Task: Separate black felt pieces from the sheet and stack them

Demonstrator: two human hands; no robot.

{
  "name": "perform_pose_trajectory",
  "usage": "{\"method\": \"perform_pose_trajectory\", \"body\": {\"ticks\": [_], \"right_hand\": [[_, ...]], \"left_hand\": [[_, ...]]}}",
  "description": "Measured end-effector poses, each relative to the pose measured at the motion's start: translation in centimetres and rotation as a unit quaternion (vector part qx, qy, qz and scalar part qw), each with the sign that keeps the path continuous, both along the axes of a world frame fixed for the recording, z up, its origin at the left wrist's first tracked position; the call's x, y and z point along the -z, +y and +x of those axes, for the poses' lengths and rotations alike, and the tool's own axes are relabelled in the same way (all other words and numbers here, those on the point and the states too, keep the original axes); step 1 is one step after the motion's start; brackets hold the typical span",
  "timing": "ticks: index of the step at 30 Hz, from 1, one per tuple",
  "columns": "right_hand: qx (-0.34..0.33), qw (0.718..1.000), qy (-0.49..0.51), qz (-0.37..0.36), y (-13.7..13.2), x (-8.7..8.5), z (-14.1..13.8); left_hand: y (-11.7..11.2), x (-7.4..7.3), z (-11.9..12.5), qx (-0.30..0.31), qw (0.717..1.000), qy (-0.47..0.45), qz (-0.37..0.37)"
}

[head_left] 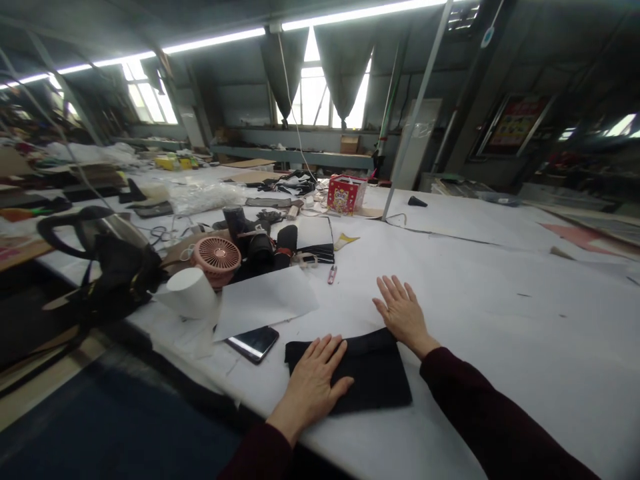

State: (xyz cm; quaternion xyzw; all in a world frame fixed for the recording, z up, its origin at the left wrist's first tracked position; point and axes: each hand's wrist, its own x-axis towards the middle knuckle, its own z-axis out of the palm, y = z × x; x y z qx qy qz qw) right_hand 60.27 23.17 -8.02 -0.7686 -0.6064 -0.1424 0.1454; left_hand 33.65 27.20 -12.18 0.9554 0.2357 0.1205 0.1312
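A piece of black fabric (375, 373) lies flat on the white-covered table (480, 320), close to its front edge. My left hand (315, 377) rests palm down on the left part of the fabric, its fingers stretched out and the thumb apart. At the far right corner of the fabric is my right hand (400, 310), open and flat, with its fingers pointing away over the white surface. Neither hand grips anything. The part of the cloth under my left palm is hidden.
Left of the fabric lie a smartphone (255, 343) and a white paper sheet (267, 300). Beyond them are a white roll (191, 293), a pink fan (217, 257) and a kettle (107, 240). Pink thread snips (332, 274) lie ahead. A thin pole (417, 107) rises behind, near a red box (345, 194).
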Motion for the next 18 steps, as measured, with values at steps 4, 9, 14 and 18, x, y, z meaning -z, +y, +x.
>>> {"method": "perform_pose_trajectory", "body": {"ticks": [4,9,14,18], "right_hand": [[-0.080,0.995,0.029,0.041,1.4,-1.1,-4.9],[-0.085,0.995,0.050,0.012,3.7,2.5,-8.3],[-0.081,0.996,0.044,-0.008,4.6,5.5,-8.1],[-0.092,0.995,0.027,-0.012,4.5,6.1,-7.9]], "left_hand": [[0.2,0.5,0.1,0.007,1.000,-0.002,0.007],[0.0,0.5,0.0,0.010,1.000,-0.001,-0.002],[0.2,-0.6,0.1,-0.005,0.993,-0.063,-0.102],[0.9,-3.1,2.7,-0.187,0.943,-0.205,-0.186]]}}
